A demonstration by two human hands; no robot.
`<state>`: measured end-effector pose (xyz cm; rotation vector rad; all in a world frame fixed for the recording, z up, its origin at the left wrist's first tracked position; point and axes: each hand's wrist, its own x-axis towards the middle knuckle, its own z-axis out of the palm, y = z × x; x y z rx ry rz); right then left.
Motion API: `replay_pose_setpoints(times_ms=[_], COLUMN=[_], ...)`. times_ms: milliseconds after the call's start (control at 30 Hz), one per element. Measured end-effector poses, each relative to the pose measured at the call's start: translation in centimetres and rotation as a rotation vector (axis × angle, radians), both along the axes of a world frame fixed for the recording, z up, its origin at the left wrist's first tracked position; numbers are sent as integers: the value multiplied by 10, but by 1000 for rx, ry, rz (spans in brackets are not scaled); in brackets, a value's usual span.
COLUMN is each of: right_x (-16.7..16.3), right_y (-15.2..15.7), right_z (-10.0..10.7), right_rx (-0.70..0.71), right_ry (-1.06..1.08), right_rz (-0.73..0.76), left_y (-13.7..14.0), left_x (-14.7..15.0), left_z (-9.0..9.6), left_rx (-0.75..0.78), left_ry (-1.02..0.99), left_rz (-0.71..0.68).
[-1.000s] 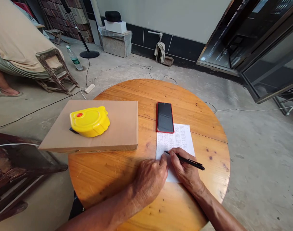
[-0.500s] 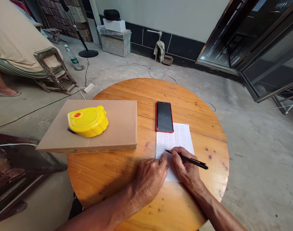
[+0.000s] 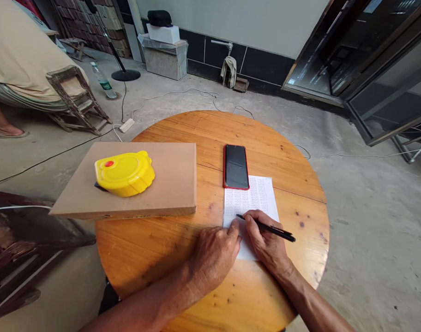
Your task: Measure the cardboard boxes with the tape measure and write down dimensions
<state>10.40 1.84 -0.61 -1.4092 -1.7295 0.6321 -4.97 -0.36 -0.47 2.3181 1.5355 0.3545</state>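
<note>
My right hand (image 3: 267, 237) is closed in a writing grip round a black pen (image 3: 274, 230). The pen's tip points left and meets the sheet of paper (image 3: 255, 198), just below rows of small handwritten characters. My left hand (image 3: 217, 251) lies curled at the sheet's lower left, with its fingers together and fingertips pressing the paper down near the pen tip. Part of the paper is hidden under both hands. A smartphone (image 3: 236, 166) in a red case lies across the paper's upper left corner, its screen dark.
On the round wooden table (image 3: 286, 175), a flat cardboard box (image 3: 172, 180) carries a yellow plastic case (image 3: 125, 173) with a red button. Someone sits on a small wooden chair (image 3: 77, 99) at far left. A water bottle (image 3: 103, 80), a stand base (image 3: 125, 75) and cables are on the floor.
The pen tip has shifted very slightly left, and the pen's rear end has moved a little left with it. The view has moved a touch; my left hand stays on the paper.
</note>
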Motion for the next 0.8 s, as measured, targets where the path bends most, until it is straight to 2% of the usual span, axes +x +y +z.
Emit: replay_pose_setpoints(times_ms=[600, 800], right_x=[0, 3], right_y=[1, 0], right_z=[2, 0], right_rx=[-25, -43], right_ry=[5, 76], right_rz=[12, -58], left_y=[0, 0], left_x=[-1, -1], left_z=[-2, -3], left_rx=[-6, 26], left_ry=[20, 27], left_rz=[-16, 0])
